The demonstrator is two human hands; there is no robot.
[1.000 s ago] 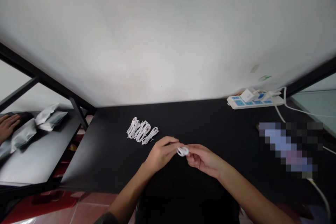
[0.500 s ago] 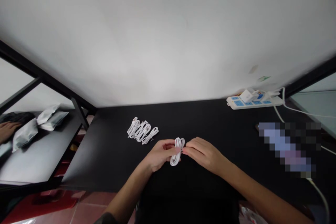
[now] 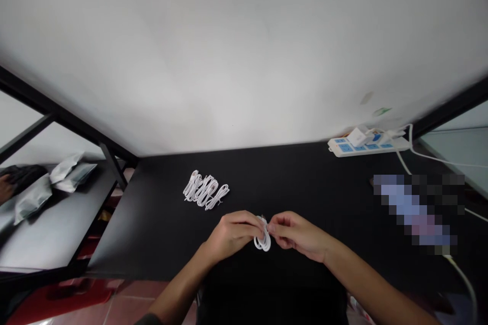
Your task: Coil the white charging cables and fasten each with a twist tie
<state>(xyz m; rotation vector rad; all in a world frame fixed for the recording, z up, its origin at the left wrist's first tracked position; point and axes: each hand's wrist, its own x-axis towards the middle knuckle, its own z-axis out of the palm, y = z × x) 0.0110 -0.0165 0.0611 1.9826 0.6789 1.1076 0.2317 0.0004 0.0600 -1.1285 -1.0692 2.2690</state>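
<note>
A coiled white cable (image 3: pixel 262 242) is in my left hand (image 3: pixel 231 236), its fingers and thumb closed around the middle of the coil. The coil's lower loops stick out below the fingertips. My right hand (image 3: pixel 299 236) pinches thumb and forefinger together at the coil's right side; what lies between these fingertips is too small to make out. To the left, beyond my left hand, several coiled white cable bundles (image 3: pixel 206 190) lie side by side on the black table (image 3: pixel 160 233). A thin tie end shows on the rightmost bundle.
A white power strip (image 3: pixel 345 148) with plugged-in chargers stands against the wall at the back right. A pixelated object (image 3: pixel 414 213) with a cord lies on the right. Past a black frame, another table holds silvery bags (image 3: pixel 33 198) and another person's hand (image 3: pixel 5 188).
Both hands and the cable have moved slightly down and nearer. My left hand has turned so its back faces up, tipping the coil. The other person's hand has shifted left.
</note>
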